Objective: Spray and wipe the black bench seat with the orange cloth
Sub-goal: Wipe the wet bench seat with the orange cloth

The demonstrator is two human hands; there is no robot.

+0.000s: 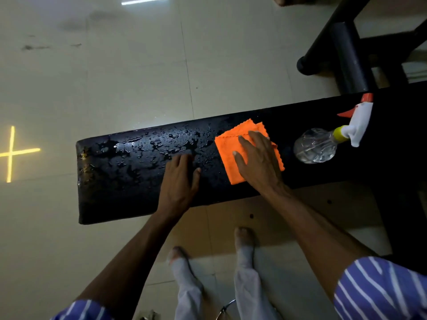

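The black bench seat (pixel 129 181) runs from lower left to upper right, and its left half is wet with droplets and puddles. A folded orange cloth (pixel 227 146) lies flat on the seat near the middle. My right hand (pixel 258 160) presses down on the cloth with fingers spread. My left hand (pixel 179 181) rests flat on the wet seat just left of the cloth, holding nothing. A clear spray bottle (pixel 316 145) with a white head and orange trigger lies on its side on the seat, to the right of the cloth.
A black metal frame (pixel 346 54) stands on the tiled floor beyond the bench's right end. My two feet (pixel 242 236) stand on the floor just in front of the bench. A yellow cross of light (pixel 10 153) shows on the floor at left.
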